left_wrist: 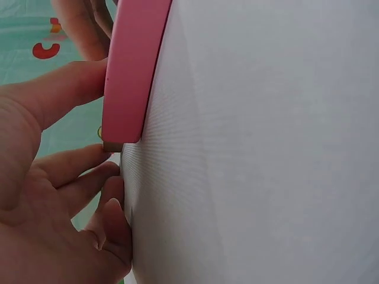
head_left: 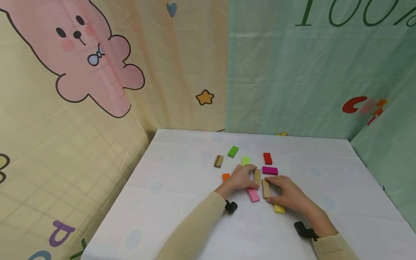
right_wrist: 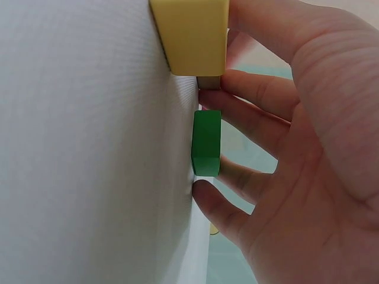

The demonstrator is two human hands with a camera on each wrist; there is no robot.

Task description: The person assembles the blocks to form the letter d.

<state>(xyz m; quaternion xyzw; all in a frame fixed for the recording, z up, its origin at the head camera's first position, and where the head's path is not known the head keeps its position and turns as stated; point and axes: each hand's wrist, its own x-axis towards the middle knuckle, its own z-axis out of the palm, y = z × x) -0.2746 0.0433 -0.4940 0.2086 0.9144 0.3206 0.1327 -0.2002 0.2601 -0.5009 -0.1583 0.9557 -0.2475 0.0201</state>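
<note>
Thumb and fingertips of my left hand (head_left: 241, 177) pinch a plain wooden block (head_left: 257, 177) by its two ends. My right hand (head_left: 289, 194) grips a second wooden block (head_left: 265, 189) the same way, and the two blocks stand side by side with a narrow gap. Just below the left thumb lies a pink block (head_left: 253, 195), large in the left wrist view. A yellow block (head_left: 279, 208) sits beneath the right thumb. Under the right palm is a dark green block (right_wrist: 206, 142), hidden in the head view.
Beyond the hands lie a lime block (head_left: 246, 160), a green block (head_left: 233, 151), a brown wooden block (head_left: 219, 161), a red block (head_left: 268, 158) and a magenta block (head_left: 270, 170). An orange block (head_left: 225, 177) shows beside the left hand. Printed curtains surround the white table (head_left: 182, 155).
</note>
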